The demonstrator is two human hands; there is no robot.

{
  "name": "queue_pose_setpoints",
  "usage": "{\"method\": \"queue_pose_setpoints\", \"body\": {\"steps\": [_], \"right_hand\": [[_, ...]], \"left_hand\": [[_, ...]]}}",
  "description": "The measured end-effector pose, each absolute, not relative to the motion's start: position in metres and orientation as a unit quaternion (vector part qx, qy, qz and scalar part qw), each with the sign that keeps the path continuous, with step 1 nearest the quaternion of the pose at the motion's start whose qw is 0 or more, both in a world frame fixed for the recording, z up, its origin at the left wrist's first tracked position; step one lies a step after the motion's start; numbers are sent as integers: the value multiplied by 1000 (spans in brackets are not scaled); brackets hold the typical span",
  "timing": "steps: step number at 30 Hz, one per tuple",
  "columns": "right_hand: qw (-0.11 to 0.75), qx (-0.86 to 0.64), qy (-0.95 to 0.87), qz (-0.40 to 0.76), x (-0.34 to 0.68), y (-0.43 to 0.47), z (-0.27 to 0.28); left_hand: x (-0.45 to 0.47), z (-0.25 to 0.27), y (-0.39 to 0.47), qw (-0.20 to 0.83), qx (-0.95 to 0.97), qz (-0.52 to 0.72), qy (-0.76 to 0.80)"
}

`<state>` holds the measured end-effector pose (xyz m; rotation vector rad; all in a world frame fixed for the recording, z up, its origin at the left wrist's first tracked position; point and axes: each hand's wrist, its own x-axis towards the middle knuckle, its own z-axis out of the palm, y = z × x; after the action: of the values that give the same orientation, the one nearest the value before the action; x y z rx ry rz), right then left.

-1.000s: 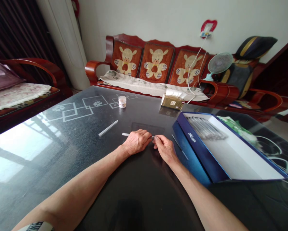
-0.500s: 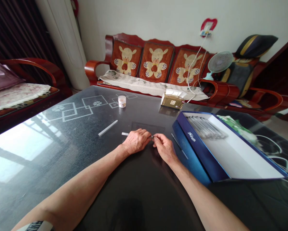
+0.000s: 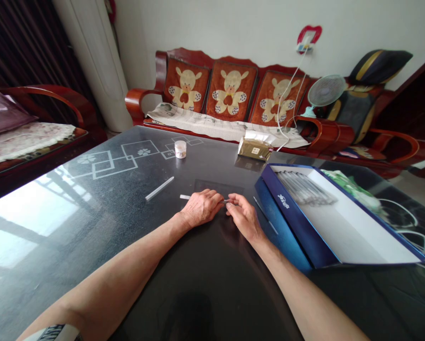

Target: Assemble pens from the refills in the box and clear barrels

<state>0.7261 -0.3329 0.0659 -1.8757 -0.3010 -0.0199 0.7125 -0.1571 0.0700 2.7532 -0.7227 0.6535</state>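
Observation:
My left hand (image 3: 203, 207) is closed around a slim whitish pen barrel (image 3: 184, 197), whose end sticks out to the left of the palm. From the other side of that hand a thin grey tip pokes out. My right hand (image 3: 243, 215) pinches this tip between thumb and fingers. Both hands are low over the dark table. Another whitish tube (image 3: 159, 188), like a pen barrel, lies on the table to the left. A thin pen refill (image 3: 265, 215) rests to the right of my right hand, by the blue box.
At the right stands an open blue box (image 3: 301, 227) holding a row of clear pens (image 3: 302, 188). Farther back are a small round tub (image 3: 180, 149) and a tissue pack (image 3: 255, 150). A green-and-white packet (image 3: 354, 189) and white cables lie behind the box.
The fingers of my right hand have lifted and spread slightly at the pen's tip. My left hand keeps its place.

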Motion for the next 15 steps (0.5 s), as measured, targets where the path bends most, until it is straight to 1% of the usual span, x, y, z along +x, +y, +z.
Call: {"method": "queue_pose_setpoints", "body": {"steps": [2,6,10,15], "right_hand": [[579,-807,-116,-10,726,-333,66],[546,-827,-134,-17,728,-333,65],[552,-819,-150,-34,728,-332,61],[554,-810,-178,-78,725,-330,58]], "left_hand": [[712,70,-157,112,936,223,-247],[713,71,-157,107,936,222,-251],[715,70,-156,99,933,225,-262],[715,71,-154,114,931,224,-265]]}}
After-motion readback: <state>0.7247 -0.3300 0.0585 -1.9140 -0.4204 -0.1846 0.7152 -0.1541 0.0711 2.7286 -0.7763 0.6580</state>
